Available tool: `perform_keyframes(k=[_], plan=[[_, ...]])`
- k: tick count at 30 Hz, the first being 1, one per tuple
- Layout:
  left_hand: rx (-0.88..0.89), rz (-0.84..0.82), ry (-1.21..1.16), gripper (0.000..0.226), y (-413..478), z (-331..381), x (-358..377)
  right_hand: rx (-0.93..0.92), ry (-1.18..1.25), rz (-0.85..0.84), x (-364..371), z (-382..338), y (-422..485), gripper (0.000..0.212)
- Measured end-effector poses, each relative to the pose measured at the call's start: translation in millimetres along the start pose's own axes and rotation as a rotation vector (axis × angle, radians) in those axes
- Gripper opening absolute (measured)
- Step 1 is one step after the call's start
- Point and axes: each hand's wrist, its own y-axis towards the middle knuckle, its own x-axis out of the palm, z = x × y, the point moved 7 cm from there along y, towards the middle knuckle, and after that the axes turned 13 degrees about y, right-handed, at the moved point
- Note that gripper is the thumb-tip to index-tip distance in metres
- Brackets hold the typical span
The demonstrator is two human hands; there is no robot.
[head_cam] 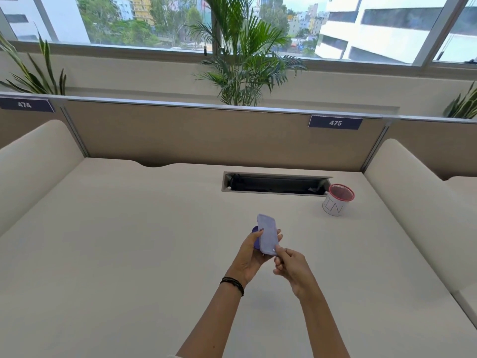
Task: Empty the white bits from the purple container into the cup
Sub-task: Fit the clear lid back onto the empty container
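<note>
Beige partitions numbered 474 and 475 wall in your pale counter (129,241), bare but for the things of this task, so you have free room to work above it.

Your left hand (251,254) cradles the purple container (268,233) from below and behind, its fingers (280,235) wrapped around the body and clamped on it. That steadies it while the other hand works. The container is held tilted in the air over the middle of the counter, lighter face toward you; a darker purple part (255,229) shows just behind it, whether lid or base I cannot tell.

Your right hand (291,267) meets the container's lower corner, its fingers pinched together on the edge there, most likely to pry it open. No white bits are in sight.

Well apart, toward the far right by the cable slot (276,183), stands the cup (336,200), upright and red-rimmed, mouth open. You will need to carry the container over before tipping.
</note>
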Motion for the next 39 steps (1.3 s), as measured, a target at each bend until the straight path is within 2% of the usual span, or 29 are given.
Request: perform_keyframes(k=[3, 7, 10, 13, 15, 17, 19, 24, 28, 30, 35, 39], plan=[[-0.011, 0.012, 0.134, 0.044, 0.1, -1.8, -1.2, -0.02, -0.139, 0.03, -5.4, -0.2, 0.8, 0.031], [-0.038, 0.007, 0.255, 0.041, -4.9, -2.4, -9.1, -0.241, -0.259, 0.251, -13.1, -16.9, 1.7, 0.03], [-0.069, -0.03, 0.408, 0.042, -12.3, -0.8, -16.7, -0.312, -0.308, 0.243, -2.4, -26.3, 9.1, 0.028], [-0.064, -0.048, 0.522, 0.035, -24.3, 2.4, -25.3, -0.261, -0.356, 0.237, 13.1, -20.0, 13.9, 0.031], [-0.042, -0.064, 0.643, 0.031, -33.2, 8.7, -28.6, -0.14, -0.347, 0.203, 20.5, -6.7, 15.9, 0.046], [-0.007, -0.053, 0.794, 0.04, -40.9, 14.9, -34.5, 0.006, -0.322, 0.115, 28.9, 8.1, 14.2, 0.059], [0.025, -0.009, 0.894, 0.046, -48.3, 16.0, -44.6, 0.072, -0.314, 0.011, 38.7, 20.2, 11.9, 0.064], [0.148, 0.118, 1.01, 0.058, -69.3, 7.3, -71.7, 0.156, -0.235, -0.168, 59.4, 60.1, 12.2, 0.058], [0.193, 0.241, 1.188, 0.059, -92.8, 4.9, -100.6, 0.144, -0.24, -0.179, 83.0, 101.6, 16.9, 0.031], [0.209, 0.313, 1.313, 0.059, -106.8, 4.5, -118.2, 0.142, -0.216, -0.197, 96.8, 121.9, 15.6, 0.024], [0.172, 0.51, 1.547, 0.054, -147.7, -0.9, -176.4, 0.154, -0.272, -0.371, 142.0, 159.5, -7.2, 0.022], [0.081, 0.565, 1.625, 0.052, -174.1, -5.5, -205.1, 0.123, -0.312, -0.365, 160.1, 179.3, -21.7, 0.019]])
